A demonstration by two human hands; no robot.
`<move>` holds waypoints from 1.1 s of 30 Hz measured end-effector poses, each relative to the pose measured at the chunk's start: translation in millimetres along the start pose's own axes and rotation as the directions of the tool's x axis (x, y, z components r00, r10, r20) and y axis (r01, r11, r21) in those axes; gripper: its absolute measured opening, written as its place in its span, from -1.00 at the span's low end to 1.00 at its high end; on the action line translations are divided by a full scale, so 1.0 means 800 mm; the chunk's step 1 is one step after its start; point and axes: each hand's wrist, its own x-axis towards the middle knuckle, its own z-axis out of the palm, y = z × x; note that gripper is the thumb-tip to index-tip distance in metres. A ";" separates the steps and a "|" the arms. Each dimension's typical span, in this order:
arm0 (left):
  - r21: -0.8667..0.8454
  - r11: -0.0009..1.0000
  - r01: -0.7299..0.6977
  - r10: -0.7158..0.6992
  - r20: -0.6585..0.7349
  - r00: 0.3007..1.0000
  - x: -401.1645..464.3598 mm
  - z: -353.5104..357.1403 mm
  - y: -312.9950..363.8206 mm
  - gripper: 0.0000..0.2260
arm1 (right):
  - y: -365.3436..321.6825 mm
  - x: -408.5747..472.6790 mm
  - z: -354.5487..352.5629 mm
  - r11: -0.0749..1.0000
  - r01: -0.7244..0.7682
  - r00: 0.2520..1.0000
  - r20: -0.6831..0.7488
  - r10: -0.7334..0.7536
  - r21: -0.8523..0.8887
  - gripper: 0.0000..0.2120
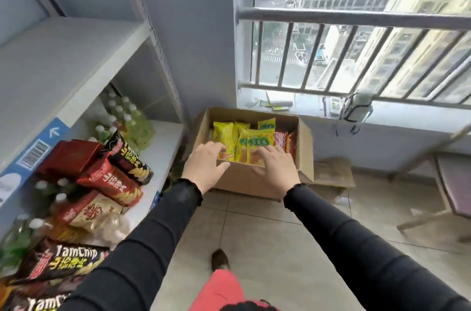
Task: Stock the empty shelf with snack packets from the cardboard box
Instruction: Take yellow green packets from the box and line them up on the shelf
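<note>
Both hands reach into the open brown cardboard box (254, 175) on the floor. Left hand (206, 163): fingers spread and nearly straight, thumb along the box's near wall, fingertips over the yellow snack packets (244, 145); grip released, nothing held. Right hand (276, 166): fingers likewise spread, lying on or just above the same packets; contact hard to judge, nothing pinched.

Packets stand on edge in a row, yellow-and-green ones in the middle, red foil packets (286, 144) at the right end of the box. Judgement: light, air-puffed film bags, soft and crushable, slick surface. Best taken several at once, pressed between both palms from the row's ends, or pinched at the top seams; squeezing the middle risks crushing the contents.

Empty grey metal shelf board (58, 56) is up at left, above a lower shelf crowded with red and black chip bags (114, 170) and green bottles (135, 127).

Beige tiled floor (254, 234). Barred window (356, 43) behind the box; a folding chair (448, 183) at right.
</note>
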 end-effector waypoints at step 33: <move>-0.143 0.860 0.491 -0.347 0.541 0.766 0.386 0.344 -0.120 -0.39 | 0.184 0.301 0.286 0.547 -0.824 0.560 0.355 0.748 0.148 -0.69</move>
